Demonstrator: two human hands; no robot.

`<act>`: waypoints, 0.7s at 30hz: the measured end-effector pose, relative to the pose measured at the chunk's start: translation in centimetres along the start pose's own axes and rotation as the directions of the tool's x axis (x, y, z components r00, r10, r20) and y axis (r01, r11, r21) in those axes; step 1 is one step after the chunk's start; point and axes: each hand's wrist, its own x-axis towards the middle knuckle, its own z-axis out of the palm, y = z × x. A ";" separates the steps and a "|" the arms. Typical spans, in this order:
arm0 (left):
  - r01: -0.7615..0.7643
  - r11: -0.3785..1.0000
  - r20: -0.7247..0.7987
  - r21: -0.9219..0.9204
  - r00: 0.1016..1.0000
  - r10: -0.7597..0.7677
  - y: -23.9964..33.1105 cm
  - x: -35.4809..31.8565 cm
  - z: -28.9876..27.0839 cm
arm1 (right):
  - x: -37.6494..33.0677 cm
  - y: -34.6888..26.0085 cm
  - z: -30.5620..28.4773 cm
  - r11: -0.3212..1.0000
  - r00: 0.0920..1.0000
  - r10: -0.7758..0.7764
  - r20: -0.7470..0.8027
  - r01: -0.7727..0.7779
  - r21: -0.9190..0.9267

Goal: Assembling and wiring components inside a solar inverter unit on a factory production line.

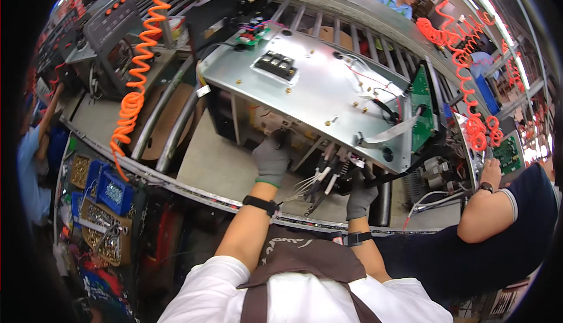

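Observation:
A machine chassis with a bare metal top plate [328,103] lies across the bench in front of me. My left hand [271,157], in a grey glove with dark fingertips, reaches into the opening under the plate's near edge; what its fingers touch is hidden. My right hand [360,199], also gloved, is under the near right corner beside a bundle of black and white cables [328,173]. Its fingers are mostly hidden there. On the plate sit a black terminal module [275,65] and brass studs. A green circuit board [421,109] stands at the right end, with a grey ribbon cable [393,133] leading to it.
Blue bins [115,193] and a cardboard box [105,232] of screws stand at the left. Orange coiled hoses [138,82] hang left and right. Metal rollers [179,126] run under the work. A co-worker's arm [489,203] reaches toward another circuit board [507,154] at the right.

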 end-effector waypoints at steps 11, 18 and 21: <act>0.410 0.817 0.204 -0.405 0.912 -0.356 1.0 0.3 -0.4 | 0.3 1.5 -0.1 0.991 0.998 -0.058 0.007 0.057 0.122; 0.375 0.776 0.271 -0.508 0.924 -0.270 -1.1 0.1 -3.5 | -0.3 0.8 0.2 0.977 0.998 0.061 -0.006 -0.059 0.206; 0.546 0.609 0.394 -0.575 0.838 -0.379 -5.4 -1.4 -10.7 | 0.3 0.9 -0.3 0.990 1.000 0.013 -0.023 -0.009 0.142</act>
